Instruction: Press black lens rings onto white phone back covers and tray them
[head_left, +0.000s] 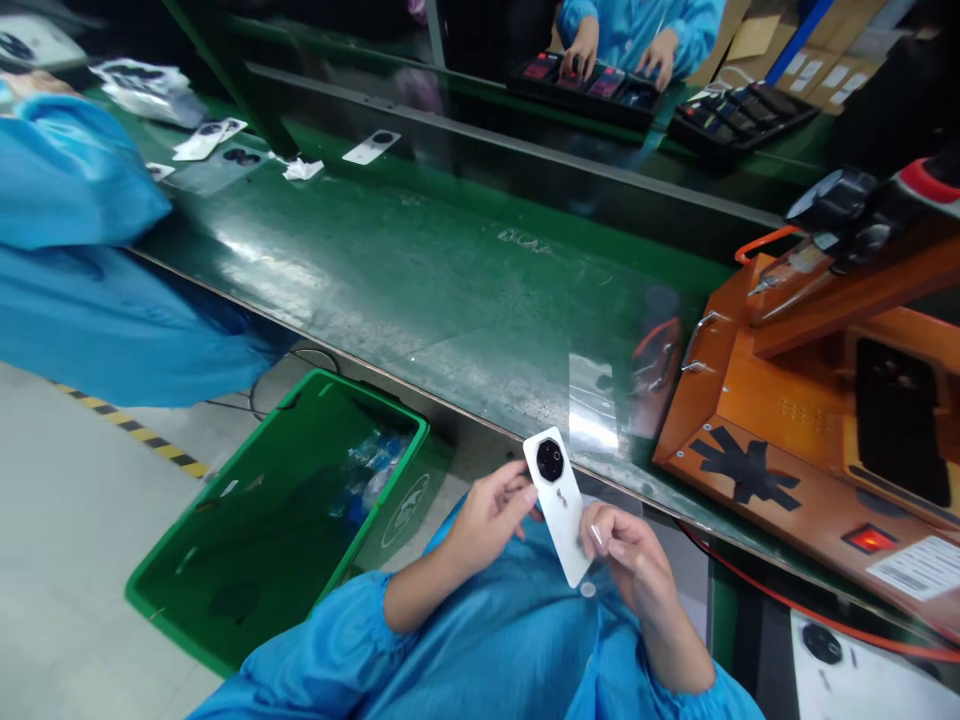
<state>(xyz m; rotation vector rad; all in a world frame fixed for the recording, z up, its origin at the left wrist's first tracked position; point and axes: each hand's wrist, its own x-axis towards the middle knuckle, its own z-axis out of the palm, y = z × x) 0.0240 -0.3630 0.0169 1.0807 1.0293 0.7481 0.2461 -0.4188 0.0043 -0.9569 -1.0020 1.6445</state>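
A white phone back cover [562,515] with a dark octagonal camera ring is tilted in front of my blue smock, just off the bench edge. My left hand [491,515] grips its upper left edge between thumb and fingers. At the lower right edge of the cover is my right hand [626,550], its fingers curled in a pinch. A small shiny glint shows at those fingertips; I cannot make out what it is. Just below the cover's bottom end is a small round whitish disc [588,590].
The green bench [420,270] runs across in front. An orange machine [720,400] stands on its right. A clear film sheet [592,405] lies beside it. At lower left is a green bin [225,560] with plastic scraps. Two co-workers in blue are at left and across.
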